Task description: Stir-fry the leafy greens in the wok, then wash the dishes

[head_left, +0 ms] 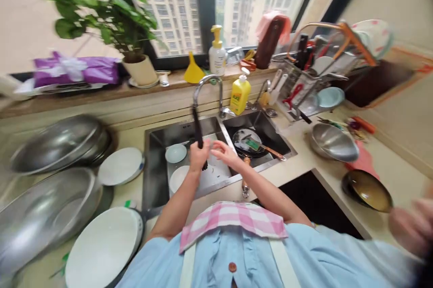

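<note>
Left hand (199, 155) closed around a long black utensil (197, 128), held near-upright above the left basin of a steel double sink (150, 175). Right hand (226, 153) open, fingers spread, holding nothing, just beside it. From the hands: chrome faucet (207, 81) at 12 o'clock, pale blue bowl (176, 153) at 9, white plate (177, 179) at 7, dark frying pan (244, 140) at 2, in the right basin. Another person's blurred hand (411, 229) at 4, frame edge.

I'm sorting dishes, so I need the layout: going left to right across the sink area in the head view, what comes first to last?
upturned steel basin, white plate, pale blue bowl, left hand, right hand, frying pan, steel bowl
</note>
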The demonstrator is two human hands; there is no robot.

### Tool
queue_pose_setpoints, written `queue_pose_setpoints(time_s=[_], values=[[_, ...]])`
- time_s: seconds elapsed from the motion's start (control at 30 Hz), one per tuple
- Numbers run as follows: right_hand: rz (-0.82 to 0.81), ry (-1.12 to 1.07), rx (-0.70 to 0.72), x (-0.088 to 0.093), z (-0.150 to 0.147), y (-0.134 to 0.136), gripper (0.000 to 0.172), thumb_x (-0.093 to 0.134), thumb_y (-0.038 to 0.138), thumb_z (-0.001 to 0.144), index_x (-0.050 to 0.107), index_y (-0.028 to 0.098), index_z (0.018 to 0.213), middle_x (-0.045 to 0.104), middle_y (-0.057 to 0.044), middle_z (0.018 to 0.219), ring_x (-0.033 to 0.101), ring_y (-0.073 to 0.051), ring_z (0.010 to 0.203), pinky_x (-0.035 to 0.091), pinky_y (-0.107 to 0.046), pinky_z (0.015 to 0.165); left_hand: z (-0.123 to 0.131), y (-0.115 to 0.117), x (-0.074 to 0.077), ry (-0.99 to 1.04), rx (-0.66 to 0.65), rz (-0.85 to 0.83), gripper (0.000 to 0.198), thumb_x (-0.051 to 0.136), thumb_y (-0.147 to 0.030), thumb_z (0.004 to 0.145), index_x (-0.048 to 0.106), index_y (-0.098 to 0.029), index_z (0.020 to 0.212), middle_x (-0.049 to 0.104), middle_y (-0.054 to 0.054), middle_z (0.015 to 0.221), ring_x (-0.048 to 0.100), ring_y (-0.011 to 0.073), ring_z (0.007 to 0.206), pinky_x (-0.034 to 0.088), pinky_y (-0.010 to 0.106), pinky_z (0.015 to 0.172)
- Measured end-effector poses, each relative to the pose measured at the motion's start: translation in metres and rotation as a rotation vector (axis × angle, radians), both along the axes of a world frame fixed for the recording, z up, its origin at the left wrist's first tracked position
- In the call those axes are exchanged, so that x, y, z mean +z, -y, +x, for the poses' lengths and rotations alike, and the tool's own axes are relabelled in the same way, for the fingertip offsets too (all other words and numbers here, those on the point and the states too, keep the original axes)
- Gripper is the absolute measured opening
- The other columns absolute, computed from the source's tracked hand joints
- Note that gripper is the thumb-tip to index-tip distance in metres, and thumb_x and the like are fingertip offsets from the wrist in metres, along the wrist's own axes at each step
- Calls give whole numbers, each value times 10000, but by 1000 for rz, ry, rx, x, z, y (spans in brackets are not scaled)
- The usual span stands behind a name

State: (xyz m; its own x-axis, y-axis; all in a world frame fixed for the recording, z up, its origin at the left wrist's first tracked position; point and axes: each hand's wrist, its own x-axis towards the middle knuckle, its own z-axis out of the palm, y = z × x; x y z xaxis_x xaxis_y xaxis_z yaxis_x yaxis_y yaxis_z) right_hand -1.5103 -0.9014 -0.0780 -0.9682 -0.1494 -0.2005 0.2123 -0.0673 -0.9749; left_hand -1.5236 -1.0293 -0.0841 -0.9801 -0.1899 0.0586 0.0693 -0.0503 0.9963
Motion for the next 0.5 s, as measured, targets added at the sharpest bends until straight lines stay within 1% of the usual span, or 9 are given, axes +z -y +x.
queue_pose_setpoints(time_s=[0.07,0.1,0.17,0.23,0.27,0.33,0.43,0.5], values=[[133,-200,47,5,-9,-6,412,824,350,638,694,190,995,657,-12,897,590,-130,793,490,-228,697,2,7,-6,-31,-34,-322,313,684,-415,825,623,-159,655,592,2,532,564,142,521,394,238,524],[186,-278,70,7,-13,-7,404,816,368,641,701,184,981,658,-12,865,591,-134,774,491,-238,695,4,8,-9,-48,-61,-469,267,663,-382,843,676,-146,719,656,36,601,623,173,599,418,246,567],[285,-407,84,12,-17,-5,305,788,382,666,707,175,875,653,-6,781,587,-138,731,492,-253,693,10,6,-12,-41,-97,-741,238,605,-331,889,741,-135,880,734,101,741,698,233,738,451,269,640],[369,-497,32,15,-16,0,214,752,374,693,686,177,741,647,-8,716,586,-142,701,494,-265,697,15,2,-12,14,-109,-968,262,572,-312,914,754,-132,969,756,153,837,727,283,838,471,296,686],[391,-514,-4,15,-16,3,196,731,366,705,673,179,694,646,-10,696,589,-145,690,495,-268,697,17,0,-11,40,-114,-1045,267,568,-312,919,754,-134,988,760,168,872,732,300,878,478,306,705],[380,-484,-76,14,-14,7,183,678,351,723,656,184,649,647,-15,671,597,-151,677,499,-270,684,20,-2,-8,68,-128,-1129,270,568,-324,928,744,-153,1041,763,169,917,732,311,928,487,315,731],[320,-350,-179,7,-16,10,192,603,349,730,637,186,635,617,-10,611,598,-155,648,495,-260,631,20,-5,-4,76,-142,-1172,284,559,-336,945,700,-197,1148,764,145,962,732,302,936,490,320,752],[304,-272,-238,2,-19,8,206,581,361,724,619,185,623,584,-3,565,590,-155,622,482,-251,592,21,-6,-3,71,-169,-1188,286,552,-359,952,681,-210,1160,761,139,987,730,304,923,487,326,748]])
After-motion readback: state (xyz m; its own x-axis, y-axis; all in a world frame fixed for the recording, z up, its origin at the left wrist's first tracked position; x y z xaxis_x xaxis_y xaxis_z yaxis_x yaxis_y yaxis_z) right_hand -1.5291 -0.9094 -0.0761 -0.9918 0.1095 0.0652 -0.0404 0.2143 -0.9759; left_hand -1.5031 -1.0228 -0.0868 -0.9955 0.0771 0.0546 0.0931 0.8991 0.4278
